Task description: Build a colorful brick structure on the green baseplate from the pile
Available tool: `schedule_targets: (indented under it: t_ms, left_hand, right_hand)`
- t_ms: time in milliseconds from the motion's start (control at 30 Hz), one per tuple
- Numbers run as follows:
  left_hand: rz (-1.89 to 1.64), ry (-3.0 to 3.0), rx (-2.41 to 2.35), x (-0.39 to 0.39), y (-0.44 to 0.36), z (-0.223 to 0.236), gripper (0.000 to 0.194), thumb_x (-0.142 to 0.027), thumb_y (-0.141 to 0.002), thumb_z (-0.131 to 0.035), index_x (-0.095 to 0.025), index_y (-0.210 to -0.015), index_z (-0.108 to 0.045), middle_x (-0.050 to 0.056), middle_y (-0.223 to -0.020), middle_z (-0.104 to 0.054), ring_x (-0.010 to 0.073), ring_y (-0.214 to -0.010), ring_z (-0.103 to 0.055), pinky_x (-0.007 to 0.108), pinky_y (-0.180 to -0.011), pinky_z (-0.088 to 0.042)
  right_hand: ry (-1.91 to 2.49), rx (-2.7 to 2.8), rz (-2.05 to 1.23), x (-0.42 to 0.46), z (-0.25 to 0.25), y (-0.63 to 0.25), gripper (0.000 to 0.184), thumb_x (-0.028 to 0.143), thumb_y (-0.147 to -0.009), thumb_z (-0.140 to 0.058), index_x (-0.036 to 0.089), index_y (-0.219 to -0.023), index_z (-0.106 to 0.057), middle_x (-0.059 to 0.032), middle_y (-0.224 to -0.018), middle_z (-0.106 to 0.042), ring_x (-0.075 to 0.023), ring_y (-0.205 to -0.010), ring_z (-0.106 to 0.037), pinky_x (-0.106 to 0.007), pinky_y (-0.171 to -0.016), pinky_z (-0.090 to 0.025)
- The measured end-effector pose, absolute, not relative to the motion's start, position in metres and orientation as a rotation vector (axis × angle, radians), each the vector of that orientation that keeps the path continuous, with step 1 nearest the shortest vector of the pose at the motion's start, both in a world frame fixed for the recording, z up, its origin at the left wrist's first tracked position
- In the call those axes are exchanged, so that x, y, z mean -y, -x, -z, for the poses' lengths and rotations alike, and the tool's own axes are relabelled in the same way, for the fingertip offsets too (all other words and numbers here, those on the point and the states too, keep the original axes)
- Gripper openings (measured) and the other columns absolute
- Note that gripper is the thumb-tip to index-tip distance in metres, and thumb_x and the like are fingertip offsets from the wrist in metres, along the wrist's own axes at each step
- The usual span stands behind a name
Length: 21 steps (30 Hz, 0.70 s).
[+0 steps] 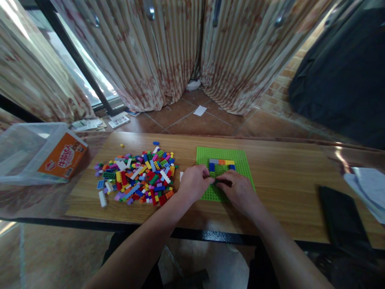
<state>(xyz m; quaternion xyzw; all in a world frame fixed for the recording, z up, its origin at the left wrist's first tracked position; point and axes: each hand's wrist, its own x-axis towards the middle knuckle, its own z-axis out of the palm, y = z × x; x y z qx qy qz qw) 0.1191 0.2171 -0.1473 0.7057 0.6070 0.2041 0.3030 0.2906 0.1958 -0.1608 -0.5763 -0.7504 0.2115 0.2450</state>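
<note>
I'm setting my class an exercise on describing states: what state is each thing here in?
Left hand: fingers drawn in, grip hidden
Right hand: fingers bent inward, grip unclear
Green baseplate: flat, partly covered
Brick outline: on the baseplate, partly hidden by the hands
Loose bricks: heaped, unsorted by colour
Plastic tub: open
Curtains: hanging in folds
Black item: lying flat

You've got the baseplate [242, 159] on the table [285, 180], just right of frame centre, joined bricks [222, 162] on it. Your left hand [195, 182] and right hand [240, 192] are at its near side. Brick pile [141, 176] left of it, tub [22, 154] far left. Folder [341, 214] lower right, curtains [165, 52] behind the table.
</note>
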Motion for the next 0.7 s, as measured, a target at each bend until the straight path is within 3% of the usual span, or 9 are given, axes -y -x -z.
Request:
schedule_targets:
  t_ms: [700]
  left_hand:
    - [-0.313, -1.877, -1.633, -0.229, -0.117, 0.134, 0.018, -0.036, -0.074, -0.072, -0.021, -0.082, -0.072, 0.003, -0.082, -0.072, 0.0202, -0.077, -0.064, 0.03, -0.069, -0.047]
  right_hand:
    - [1.654, 2.062, -0.646, -0.2, 0.153, -0.289, 0.013, 0.018, -0.079, -0.064, 0.02, -0.086, -0.076, -0.004, -0.084, -0.07, -0.0177, -0.076, -0.063, -0.03, -0.071, -0.046]
